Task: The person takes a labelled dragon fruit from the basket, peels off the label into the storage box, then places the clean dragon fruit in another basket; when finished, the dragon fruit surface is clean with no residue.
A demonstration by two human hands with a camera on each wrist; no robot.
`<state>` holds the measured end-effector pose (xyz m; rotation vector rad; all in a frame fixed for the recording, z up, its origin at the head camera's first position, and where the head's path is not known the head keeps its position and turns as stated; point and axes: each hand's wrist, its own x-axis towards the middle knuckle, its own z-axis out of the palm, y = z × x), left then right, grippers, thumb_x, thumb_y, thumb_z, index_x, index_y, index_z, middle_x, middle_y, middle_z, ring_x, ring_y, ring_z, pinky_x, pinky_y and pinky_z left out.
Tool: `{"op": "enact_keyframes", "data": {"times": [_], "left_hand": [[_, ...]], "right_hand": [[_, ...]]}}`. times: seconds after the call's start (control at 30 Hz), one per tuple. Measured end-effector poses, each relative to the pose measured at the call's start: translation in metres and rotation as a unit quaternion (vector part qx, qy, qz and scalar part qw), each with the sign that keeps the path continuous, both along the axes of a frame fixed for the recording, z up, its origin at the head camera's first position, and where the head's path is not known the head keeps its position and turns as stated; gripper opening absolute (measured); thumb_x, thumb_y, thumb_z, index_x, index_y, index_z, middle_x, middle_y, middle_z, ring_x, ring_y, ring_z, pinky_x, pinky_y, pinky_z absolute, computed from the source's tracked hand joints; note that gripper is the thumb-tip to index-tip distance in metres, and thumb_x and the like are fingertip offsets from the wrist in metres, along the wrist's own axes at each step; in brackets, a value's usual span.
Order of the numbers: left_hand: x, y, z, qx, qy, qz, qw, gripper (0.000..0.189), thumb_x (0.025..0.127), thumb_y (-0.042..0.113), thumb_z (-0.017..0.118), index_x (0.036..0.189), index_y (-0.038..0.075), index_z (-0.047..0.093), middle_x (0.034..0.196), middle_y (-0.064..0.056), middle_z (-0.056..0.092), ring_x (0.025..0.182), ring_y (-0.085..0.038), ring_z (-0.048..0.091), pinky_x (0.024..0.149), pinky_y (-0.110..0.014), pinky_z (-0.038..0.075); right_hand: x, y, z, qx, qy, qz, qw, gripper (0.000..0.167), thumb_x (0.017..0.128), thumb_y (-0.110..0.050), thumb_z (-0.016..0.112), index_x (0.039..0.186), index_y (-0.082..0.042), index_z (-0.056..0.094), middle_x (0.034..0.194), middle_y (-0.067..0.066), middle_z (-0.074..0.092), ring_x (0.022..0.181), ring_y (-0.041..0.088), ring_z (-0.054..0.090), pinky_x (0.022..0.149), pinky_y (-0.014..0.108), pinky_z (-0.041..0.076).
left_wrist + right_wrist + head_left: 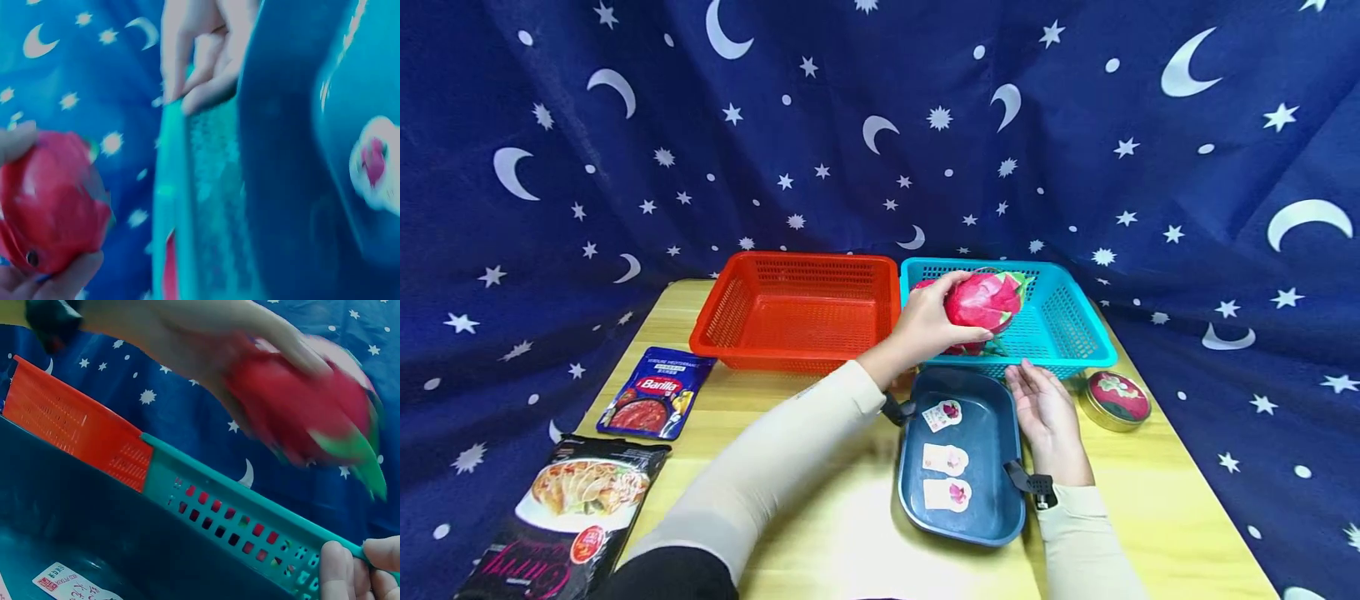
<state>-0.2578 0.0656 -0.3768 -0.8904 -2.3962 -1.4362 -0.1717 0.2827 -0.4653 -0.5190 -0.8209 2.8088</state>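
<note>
My left hand [921, 323] grips a pink-red dragon fruit [983, 302] with green-tipped scales, raised over the left part of the turquoise basket [1078, 312]. More red fruit [967, 348] lies in that basket beneath the hand, mostly hidden; bits of red show through the holes in its side in the right wrist view. At the basket's near rim, my right hand [1051, 417] pinches the edge between thumb and fingers [337, 565], as both wrist views show. In front of the basket stands a dark blue tray [985, 508] with three dragon-fruit labels [946, 460] in it.
A red basket [793, 362] sits left of the turquoise one. Further left lie a blue Barilla pouch [657, 396] and a black curry packet [568, 517]. A round tin [1117, 400] with a red lid stands right of my right hand. A starry blue cloth [850, 125] hangs behind.
</note>
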Motion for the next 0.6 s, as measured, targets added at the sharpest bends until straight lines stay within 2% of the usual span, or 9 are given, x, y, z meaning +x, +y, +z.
{"op": "enact_keyframes", "data": {"times": [0.13,0.3,0.43,0.53,0.6], "left_hand": [[-0.006,0.054,-0.008,-0.058,-0.033,0.040,0.9970,0.092,0.073,0.045,0.099,0.149,0.016,0.056,0.132,-0.003,0.068,0.111,-0.018,0.064,0.087,-0.028,0.055],[-0.016,0.107,-0.023,-0.114,-0.053,0.091,0.9879,0.091,0.073,0.049,0.097,0.147,0.017,0.055,0.126,-0.001,0.070,0.109,-0.016,0.066,0.085,-0.026,0.055],[-0.019,0.135,-0.035,-0.176,-0.057,0.128,0.9745,0.088,0.070,0.052,0.098,0.137,0.014,0.055,0.114,0.000,0.072,0.100,-0.014,0.070,0.081,-0.023,0.056],[-0.018,0.151,-0.041,-0.214,-0.049,0.150,0.9640,0.088,0.066,0.057,0.098,0.129,0.013,0.055,0.103,0.001,0.074,0.091,-0.014,0.072,0.075,-0.024,0.058],[-0.019,0.162,-0.045,-0.227,-0.047,0.160,0.9595,0.091,0.065,0.059,0.098,0.129,0.012,0.054,0.098,0.002,0.074,0.086,-0.015,0.072,0.071,-0.025,0.058]], "right_hand": [[-0.002,0.000,0.000,0.003,0.000,-0.002,1.0000,0.018,0.100,0.011,0.064,0.085,0.002,0.061,0.087,0.016,0.067,0.082,0.025,0.071,0.091,0.031,0.057],[-0.003,-0.003,-0.002,0.024,0.016,-0.004,0.9996,0.018,0.102,0.008,0.063,0.085,0.001,0.061,0.091,0.014,0.067,0.085,0.023,0.070,0.092,0.030,0.057],[-0.003,-0.004,-0.004,0.043,0.039,0.004,0.9983,0.018,0.105,0.007,0.056,0.089,0.000,0.060,0.091,0.013,0.067,0.086,0.020,0.069,0.090,0.029,0.057],[-0.002,-0.003,-0.006,0.038,0.050,0.004,0.9980,0.018,0.107,0.008,0.051,0.092,0.001,0.059,0.093,0.014,0.067,0.088,0.020,0.069,0.091,0.029,0.057],[0.000,-0.001,-0.007,0.029,0.054,-0.005,0.9981,0.020,0.107,0.009,0.049,0.091,0.002,0.059,0.093,0.015,0.068,0.089,0.021,0.070,0.090,0.030,0.058]]}}
